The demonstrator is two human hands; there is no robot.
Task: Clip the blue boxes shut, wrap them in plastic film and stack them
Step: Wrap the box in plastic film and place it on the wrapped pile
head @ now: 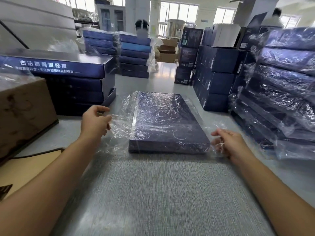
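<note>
A flat blue box (167, 123) lay in the middle of the grey table (153, 193), its long side running away from the person, with clear film (122, 123) draped over its top and spilling off both sides. The left hand (95, 120) pinched the loose film just left of the box, fingers closed on it and the sheet pulled taut. The right hand (230, 142) gripped the film at the box's near right corner, fingers curled into the crumpled plastic. To the left stood a stack of unwrapped boxes (73, 82) behind a brown carton (22, 113). On the right rose a wrapped stack (283, 92), shiny with film. Far back another wrapped stack (134, 57) stood near a person, blurred.
</note>
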